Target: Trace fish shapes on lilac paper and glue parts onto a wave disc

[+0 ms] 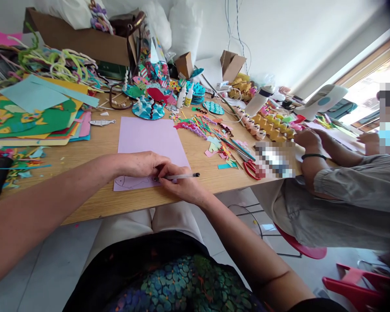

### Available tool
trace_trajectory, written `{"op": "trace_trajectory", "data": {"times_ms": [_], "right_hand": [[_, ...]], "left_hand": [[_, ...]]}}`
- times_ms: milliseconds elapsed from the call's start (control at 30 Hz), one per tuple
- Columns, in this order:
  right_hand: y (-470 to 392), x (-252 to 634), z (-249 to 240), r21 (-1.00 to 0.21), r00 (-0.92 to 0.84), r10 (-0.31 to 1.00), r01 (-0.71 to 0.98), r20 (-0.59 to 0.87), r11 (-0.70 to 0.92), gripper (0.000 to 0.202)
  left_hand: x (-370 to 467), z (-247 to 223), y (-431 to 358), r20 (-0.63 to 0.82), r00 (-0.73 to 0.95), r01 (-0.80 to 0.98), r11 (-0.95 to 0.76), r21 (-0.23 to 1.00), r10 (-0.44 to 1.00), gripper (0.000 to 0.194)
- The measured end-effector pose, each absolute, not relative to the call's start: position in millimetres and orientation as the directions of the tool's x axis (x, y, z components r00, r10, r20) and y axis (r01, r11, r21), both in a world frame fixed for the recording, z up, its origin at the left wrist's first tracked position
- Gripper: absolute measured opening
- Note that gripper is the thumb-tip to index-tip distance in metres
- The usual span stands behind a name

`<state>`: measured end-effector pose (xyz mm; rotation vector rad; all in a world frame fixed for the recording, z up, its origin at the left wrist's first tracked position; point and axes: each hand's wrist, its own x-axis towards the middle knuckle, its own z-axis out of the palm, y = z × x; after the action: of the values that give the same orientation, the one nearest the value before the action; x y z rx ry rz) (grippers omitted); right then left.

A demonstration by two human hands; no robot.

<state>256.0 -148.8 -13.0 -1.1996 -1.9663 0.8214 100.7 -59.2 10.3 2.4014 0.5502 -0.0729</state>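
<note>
A sheet of light purple paper lies on the wooden table before me. Near its lower left corner is a fish outline in dark lines, which run on toward my hands. My right hand is closed round a pen, its black end pointing right and its tip hidden by my fingers. My left hand rests on the lower part of the sheet, fingers curled against the right hand; whether it holds anything is hidden.
Coloured paper sheets and a small fish cutout lie left. Glue bottles, paper scraps and red-handled scissors are on the right. Another person's hand rests at the table farther right.
</note>
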Motion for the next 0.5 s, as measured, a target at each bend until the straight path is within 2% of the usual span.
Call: {"op": "trace_trajectory", "data": {"times_ms": [500], "right_hand": [[-149.5,254.6,-8.7,-0.774,-0.363,0.914,0.521,0.181,0.36,0.006]], "left_hand": [[102.0,9.8,-60.5,-0.183,0.912,0.401,-0.697,0.594,0.367,0.014]]}}
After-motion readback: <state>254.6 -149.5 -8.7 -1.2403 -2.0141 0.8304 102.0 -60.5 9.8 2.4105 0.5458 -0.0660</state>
